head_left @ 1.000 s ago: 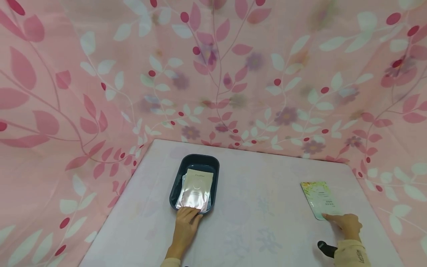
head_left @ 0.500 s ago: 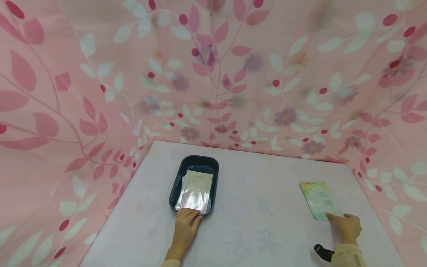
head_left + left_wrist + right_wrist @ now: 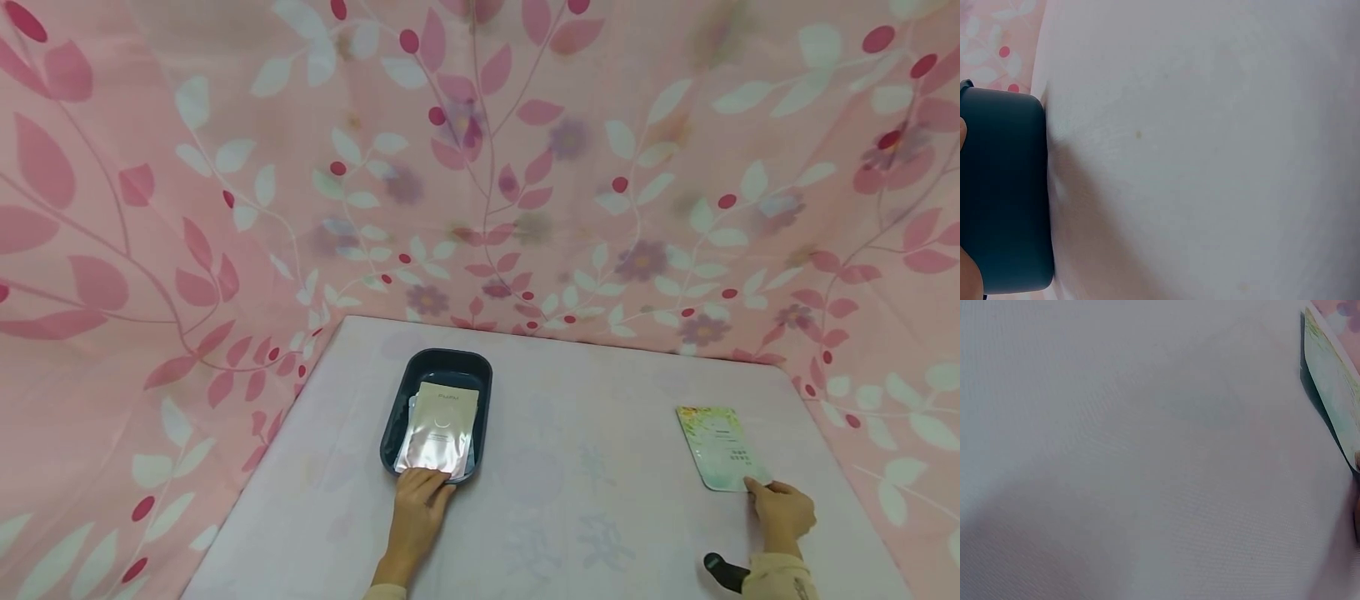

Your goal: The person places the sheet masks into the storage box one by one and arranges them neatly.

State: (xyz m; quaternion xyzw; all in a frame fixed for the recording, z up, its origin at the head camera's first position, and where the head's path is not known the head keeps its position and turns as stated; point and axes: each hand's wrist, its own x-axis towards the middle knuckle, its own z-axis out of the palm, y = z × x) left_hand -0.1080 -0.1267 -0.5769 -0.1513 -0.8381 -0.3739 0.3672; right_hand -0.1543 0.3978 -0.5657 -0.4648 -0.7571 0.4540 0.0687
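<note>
A dark blue tray (image 3: 450, 357) sits left of centre on the table and holds a shiny pink sachet (image 3: 442, 425), with another pale one under it. My left hand (image 3: 426, 479) lies flat over the tray's near rim, fingertips on the pink sachet's near edge. The left wrist view shows the tray's outer wall (image 3: 1004, 187) against the cloth. A green flowered sachet (image 3: 720, 446) lies on the right. My right hand (image 3: 756, 487) has curled fingers pinching its near right corner. In the right wrist view the sachet's edge (image 3: 1335, 394) casts a shadow, slightly raised.
The table (image 3: 585, 500) is covered with a pale lilac cloth. A pink leaf-patterned curtain (image 3: 480, 167) closes it in at the back and on both sides. A black strap piece (image 3: 723, 571) shows by my right wrist.
My right hand has slid a little to the right along the green sachet's near edge to its corner. The left hand and the tray have stayed put.
</note>
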